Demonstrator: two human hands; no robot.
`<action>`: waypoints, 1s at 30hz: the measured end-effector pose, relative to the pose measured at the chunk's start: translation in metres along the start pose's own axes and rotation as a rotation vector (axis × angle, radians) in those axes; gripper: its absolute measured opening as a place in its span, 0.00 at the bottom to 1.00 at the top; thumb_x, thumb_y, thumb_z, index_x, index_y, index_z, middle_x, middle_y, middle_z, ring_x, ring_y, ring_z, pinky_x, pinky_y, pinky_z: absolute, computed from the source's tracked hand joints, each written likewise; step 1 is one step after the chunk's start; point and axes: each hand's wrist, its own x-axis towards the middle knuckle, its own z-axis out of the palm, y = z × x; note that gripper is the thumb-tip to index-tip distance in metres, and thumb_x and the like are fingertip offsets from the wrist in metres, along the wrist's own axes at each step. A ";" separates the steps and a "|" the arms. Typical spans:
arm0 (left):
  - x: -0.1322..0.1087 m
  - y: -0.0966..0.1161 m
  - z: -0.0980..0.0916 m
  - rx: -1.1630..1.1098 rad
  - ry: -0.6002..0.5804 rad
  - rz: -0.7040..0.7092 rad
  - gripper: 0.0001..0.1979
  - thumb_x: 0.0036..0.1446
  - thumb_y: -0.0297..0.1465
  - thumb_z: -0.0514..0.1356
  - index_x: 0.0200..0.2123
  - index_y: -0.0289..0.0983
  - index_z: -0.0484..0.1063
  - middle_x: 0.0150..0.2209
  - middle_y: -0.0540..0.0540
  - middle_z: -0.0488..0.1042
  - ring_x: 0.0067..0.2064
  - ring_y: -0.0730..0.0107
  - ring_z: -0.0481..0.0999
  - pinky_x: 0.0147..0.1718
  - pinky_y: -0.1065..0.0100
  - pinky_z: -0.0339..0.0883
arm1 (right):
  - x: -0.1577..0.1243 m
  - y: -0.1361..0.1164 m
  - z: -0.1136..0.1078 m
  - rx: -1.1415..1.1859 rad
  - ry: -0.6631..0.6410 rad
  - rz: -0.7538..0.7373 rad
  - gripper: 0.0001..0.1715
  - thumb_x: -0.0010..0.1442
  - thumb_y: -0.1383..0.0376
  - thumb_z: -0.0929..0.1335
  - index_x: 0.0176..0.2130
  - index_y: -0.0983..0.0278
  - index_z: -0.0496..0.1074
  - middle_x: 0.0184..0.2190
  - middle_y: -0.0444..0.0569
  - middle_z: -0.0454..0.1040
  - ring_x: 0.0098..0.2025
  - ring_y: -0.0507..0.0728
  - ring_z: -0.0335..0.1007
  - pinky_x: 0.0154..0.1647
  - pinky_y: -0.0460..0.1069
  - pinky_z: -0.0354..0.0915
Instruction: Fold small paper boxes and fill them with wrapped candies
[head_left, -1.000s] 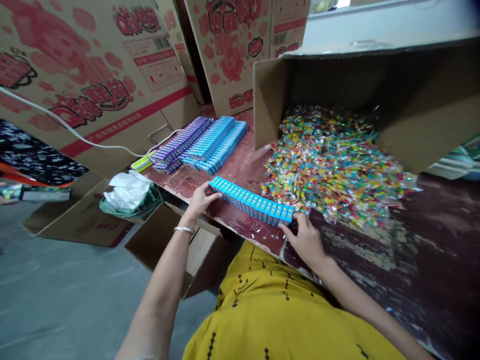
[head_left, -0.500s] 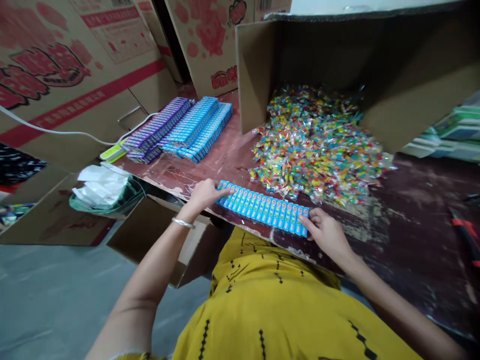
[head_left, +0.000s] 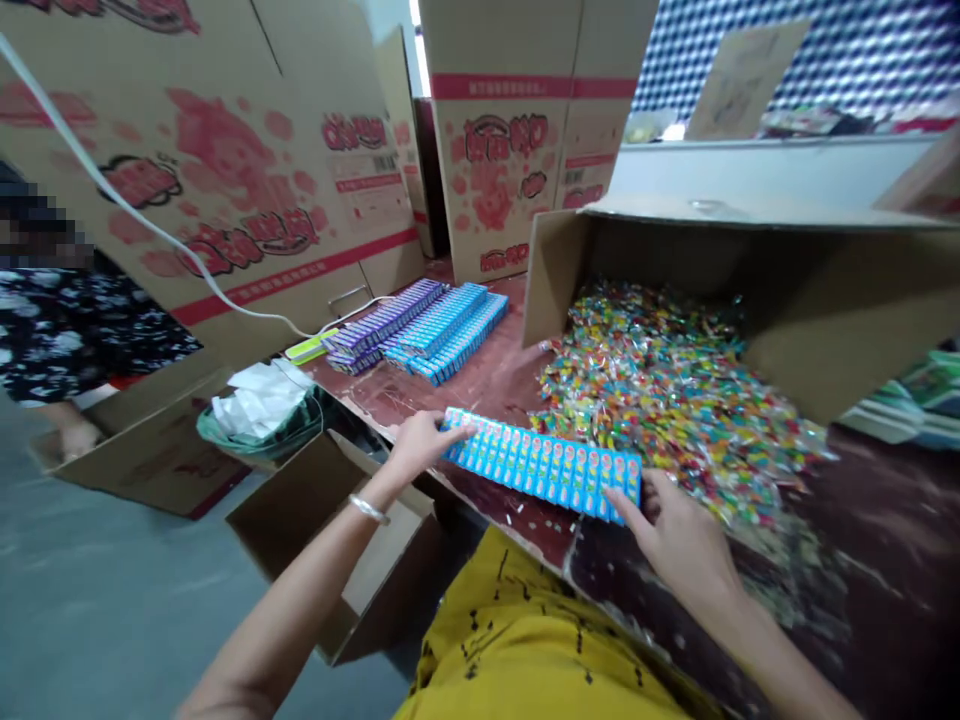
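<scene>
A row of small blue boxes (head_left: 541, 464) is squeezed end to end between my two hands, just above the front of the table. My left hand (head_left: 426, 446) closes on its left end, thumb over the top. At the right end my right hand (head_left: 669, 520) grips with thumb in front and fingers behind. Farther back on the table lie stacked rows of similar blue boxes (head_left: 442, 335), beside rows of purple boxes (head_left: 390, 322). Behind the held row, a heap of small wrapped candies (head_left: 660, 380) in clear and bright colours spills out of a cardboard box (head_left: 847, 330) on its side.
Below the table edge stands an open carton (head_left: 300, 510). A green bag with white paper (head_left: 259, 400) is beside it. Large printed cartons (head_left: 247, 190) rise at the back left, with a white cable (head_left: 172, 235) across them. Another person's hand (head_left: 79, 435) reaches into a carton at far left.
The row of blue boxes is now raised slightly and tilted, with both hands still at its ends. The view has tipped upward, showing more of the background and another person at left.
</scene>
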 end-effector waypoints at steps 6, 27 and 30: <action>0.011 -0.031 -0.071 -0.417 0.260 -0.081 0.27 0.49 0.55 0.64 0.31 0.33 0.77 0.27 0.47 0.76 0.29 0.68 0.74 0.29 0.70 0.68 | 0.159 -0.113 -0.037 -0.142 0.220 -0.322 0.23 0.67 0.48 0.61 0.45 0.62 0.73 0.41 0.59 0.79 0.39 0.68 0.76 0.37 0.57 0.64; 0.166 -0.067 -0.082 -0.864 0.322 -0.222 0.24 0.54 0.29 0.67 0.54 0.32 0.69 0.26 0.49 0.78 0.25 0.67 0.79 0.27 0.65 0.77 | 0.505 -0.262 0.131 0.114 0.154 -0.288 0.26 0.65 0.54 0.62 0.49 0.70 0.74 0.47 0.64 0.77 0.54 0.71 0.69 0.55 0.65 0.63; 0.176 -0.064 -0.079 -0.856 0.280 -0.232 0.20 0.55 0.28 0.67 0.50 0.31 0.70 0.26 0.48 0.79 0.25 0.67 0.80 0.28 0.66 0.77 | 0.519 -0.258 0.152 0.125 0.114 -0.257 0.26 0.64 0.54 0.62 0.50 0.70 0.75 0.49 0.65 0.77 0.55 0.71 0.70 0.55 0.65 0.64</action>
